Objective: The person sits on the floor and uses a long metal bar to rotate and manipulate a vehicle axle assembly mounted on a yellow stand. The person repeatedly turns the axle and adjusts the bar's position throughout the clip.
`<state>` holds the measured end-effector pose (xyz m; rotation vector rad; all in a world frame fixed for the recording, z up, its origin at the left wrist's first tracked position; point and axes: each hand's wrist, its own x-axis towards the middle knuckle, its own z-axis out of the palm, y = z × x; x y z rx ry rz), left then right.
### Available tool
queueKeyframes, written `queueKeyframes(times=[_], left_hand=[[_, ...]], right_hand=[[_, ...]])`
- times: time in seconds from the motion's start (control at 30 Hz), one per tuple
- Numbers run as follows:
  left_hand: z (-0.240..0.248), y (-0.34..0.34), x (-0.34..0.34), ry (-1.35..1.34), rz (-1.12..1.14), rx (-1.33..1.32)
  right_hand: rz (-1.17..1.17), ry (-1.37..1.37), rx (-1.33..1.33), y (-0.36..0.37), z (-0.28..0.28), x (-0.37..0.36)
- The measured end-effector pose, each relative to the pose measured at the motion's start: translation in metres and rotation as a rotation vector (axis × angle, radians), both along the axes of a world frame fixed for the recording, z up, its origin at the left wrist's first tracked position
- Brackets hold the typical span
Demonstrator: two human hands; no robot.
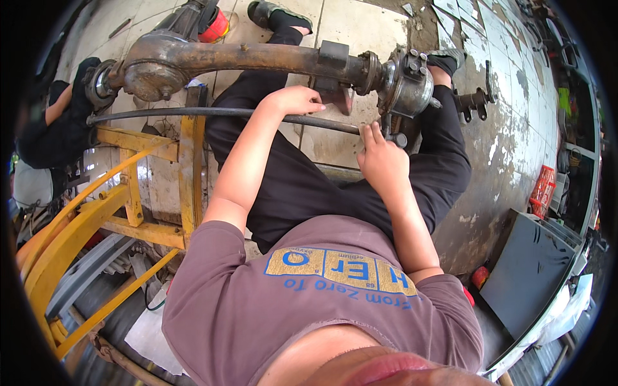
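A long, rusty vehicle axle runs across in front of me, with a round housing at its left and a steel wheel hub at its right. Nearer to me and roughly alongside it lies a thin dark rod. My left hand hovers at the rod's middle, fingers loosely bent, nothing visible in them. My right hand has its fingers stretched over the rod's right end, beside a joint below the hub. Its fingertips appear to touch the rod; the palm side is hidden.
A yellow metal frame stands at my left. Beyond it is another person's arm. A red bucket sits behind the axle. A dark bracket, a grey cabinet and a red crate are on the right.
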<state>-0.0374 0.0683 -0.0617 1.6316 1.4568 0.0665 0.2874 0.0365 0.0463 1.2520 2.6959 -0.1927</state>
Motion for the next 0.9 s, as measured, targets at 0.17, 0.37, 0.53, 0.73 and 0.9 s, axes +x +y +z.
queueKeyframes(times=[0.17,0.37,0.53,0.73,0.9], left_hand=[[0.002,0.008,0.004,-0.022,0.004,-0.064],[0.002,0.005,0.002,0.017,0.020,-0.050],[0.007,0.002,0.001,0.040,0.008,-0.053],[-0.004,0.007,-0.005,-0.014,0.018,-0.078],[-0.004,0.006,0.001,0.007,-0.003,-0.043]], right_hand=[[-0.038,0.057,0.000,0.016,-0.020,0.003],[0.003,0.028,-0.031,0.017,-0.003,0.003],[0.015,-0.045,-0.021,0.003,0.004,0.003],[-0.006,-0.052,-0.016,0.018,-0.015,-0.006],[0.003,-0.071,-0.025,0.008,-0.002,0.002]])
